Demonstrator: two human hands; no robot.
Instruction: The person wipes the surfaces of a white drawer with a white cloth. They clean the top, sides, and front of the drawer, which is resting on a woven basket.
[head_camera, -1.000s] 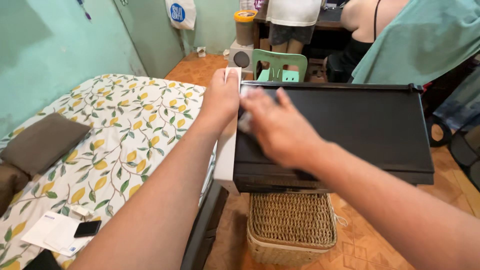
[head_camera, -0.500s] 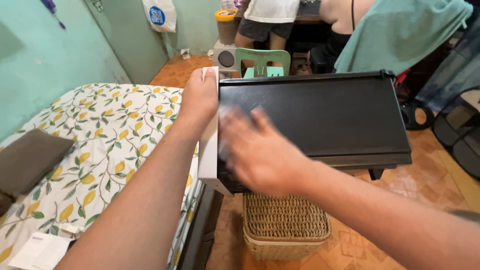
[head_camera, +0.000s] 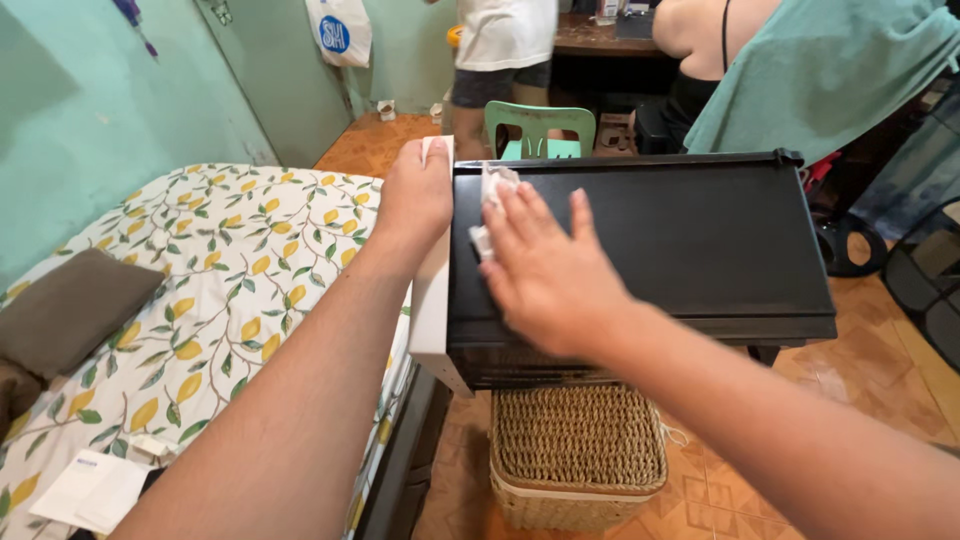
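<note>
The right hand (head_camera: 545, 270) is lying flat, fingers spread, pressing a small white cloth (head_camera: 492, 200) against the top of a black box (head_camera: 680, 240); the cloth is showing only at the fingertips, pinned rather than pinched. The left hand (head_camera: 415, 200) is clasping the box's white side panel (head_camera: 432, 300) at its far corner, fingers wrapped over the edge, steadying it. The cloth is sitting at the box's far left corner, just beside the left hand, so the long stretch of dark top is running away to the right of the pressing hand. That top is smooth, matte and rectangular, with a thin raised rim along the back. Under the box a woven straw basket (head_camera: 580, 450) is standing on orange floor tiles (head_camera: 880, 370). To the left, a bed (head_camera: 230, 260) is wearing a leaf-patterned sheet.
</note>
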